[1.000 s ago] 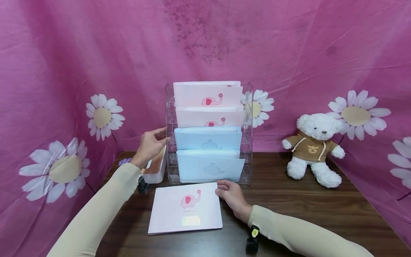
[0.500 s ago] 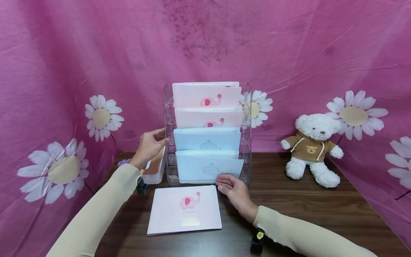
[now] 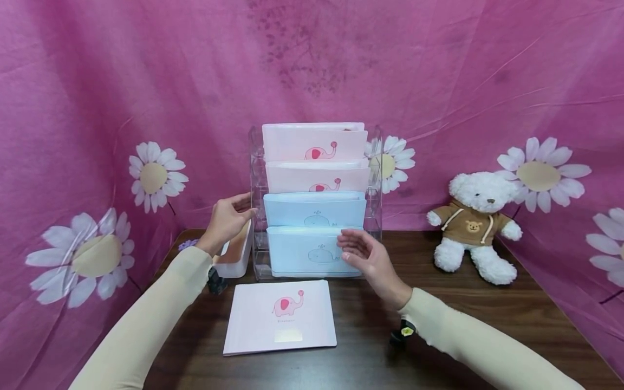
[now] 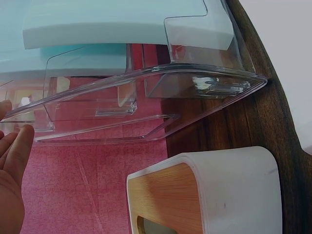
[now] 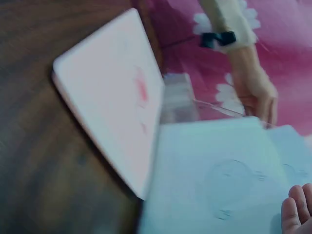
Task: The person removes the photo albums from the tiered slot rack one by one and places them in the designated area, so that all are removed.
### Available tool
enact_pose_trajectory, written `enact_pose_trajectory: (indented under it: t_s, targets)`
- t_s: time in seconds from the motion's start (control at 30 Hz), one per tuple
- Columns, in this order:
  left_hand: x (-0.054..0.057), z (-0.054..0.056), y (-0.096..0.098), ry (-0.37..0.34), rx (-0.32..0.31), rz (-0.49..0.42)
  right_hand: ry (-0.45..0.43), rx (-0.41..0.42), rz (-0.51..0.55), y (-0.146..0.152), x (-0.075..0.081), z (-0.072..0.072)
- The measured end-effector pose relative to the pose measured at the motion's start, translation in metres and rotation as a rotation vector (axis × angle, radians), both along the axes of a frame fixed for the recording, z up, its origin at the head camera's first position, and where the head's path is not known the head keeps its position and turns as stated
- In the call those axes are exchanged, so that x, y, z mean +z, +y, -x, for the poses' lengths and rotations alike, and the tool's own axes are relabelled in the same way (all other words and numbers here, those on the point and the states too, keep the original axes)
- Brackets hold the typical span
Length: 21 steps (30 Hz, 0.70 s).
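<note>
Head view: right hand [image 3: 376, 266] hides part of front blue folder [image 3: 292, 252].

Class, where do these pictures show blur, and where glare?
Right wrist: the flat pink elephant-print booklet is blurred, its picture a red smudge; left wrist: white glints on the clear plastic rack; head: soft sheen on the dark brown wooden table.

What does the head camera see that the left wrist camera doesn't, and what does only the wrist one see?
Only the head view shows the teddy bear, the pink elephant pictures, the big daisies and the right hand. Only the left wrist view clearly shows wood grain on the panel of the white box. Both show the left hand holding the side of the clear rack, the blue folders, pink cloth and brown tabletop.
</note>
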State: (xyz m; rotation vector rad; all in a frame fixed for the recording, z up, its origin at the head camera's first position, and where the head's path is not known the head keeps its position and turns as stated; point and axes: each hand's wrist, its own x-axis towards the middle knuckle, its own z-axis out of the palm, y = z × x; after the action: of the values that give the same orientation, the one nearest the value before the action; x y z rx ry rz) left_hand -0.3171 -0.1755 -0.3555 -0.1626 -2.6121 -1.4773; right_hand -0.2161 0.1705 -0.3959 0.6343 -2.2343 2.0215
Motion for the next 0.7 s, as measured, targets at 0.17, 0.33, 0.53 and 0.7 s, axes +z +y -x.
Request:
enact_pose_trajectory:
  t_s: [0.17,0.33,0.53,0.7]
  targets:
    - [0.000,0.000,0.001,0.007,-0.003,-0.006,0.075,-0.007,0.023,0.010,0.030,0.012]
    - [-0.001,0.001,0.001,0.000,-0.002,-0.011,0.143,-0.051,0.093,0.019,0.062,0.031]
    - [-0.002,0.000,0.002,-0.016,0.002,-0.012,0.242,-0.104,0.164,0.030,0.104,0.058]
    - [-0.002,0.000,0.001,-0.009,0.015,-0.006,0.266,-0.123,0.200,0.034,0.141,0.080]
